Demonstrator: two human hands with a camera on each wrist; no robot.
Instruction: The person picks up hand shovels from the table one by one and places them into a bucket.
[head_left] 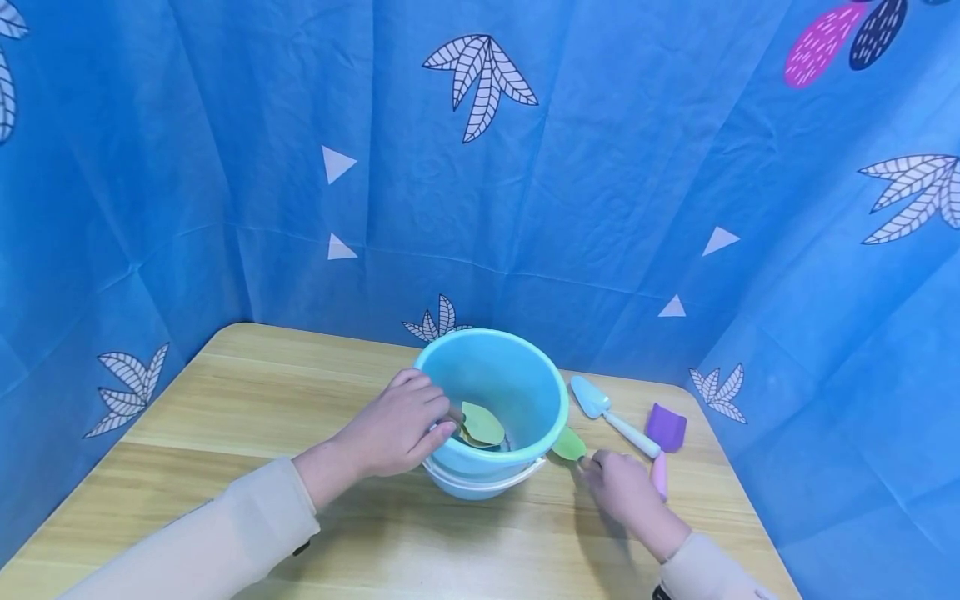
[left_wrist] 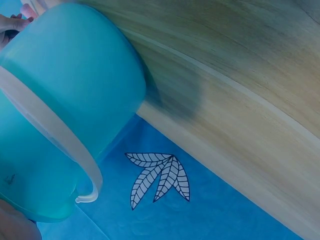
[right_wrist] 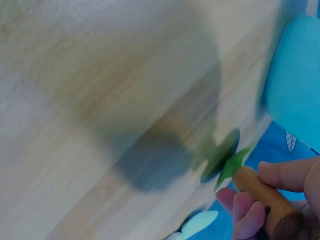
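A light blue bucket (head_left: 491, 367) stands on the table, its white carrying handle (head_left: 487, 483) hanging down the near side. Over its left rim reaches my left hand (head_left: 405, 423), gripping the brown handle of a small shovel (head_left: 483, 423) whose green blade lies inside the bucket. To the right of the bucket, my right hand (head_left: 618, 483) grips a second small shovel with a green blade (head_left: 570, 445), low over the table. In the right wrist view its wooden handle (right_wrist: 262, 192) sits between thumb and fingers. The left wrist view hides the left fingers' hold.
A light blue trowel (head_left: 626, 429) lies right of the bucket. Beside it is a purple shovel (head_left: 666, 427) with a pink handle (head_left: 660, 477), partly behind my right hand. A blue patterned curtain (head_left: 465, 208) hangs along the back and sides of the wooden table (head_left: 285, 375).
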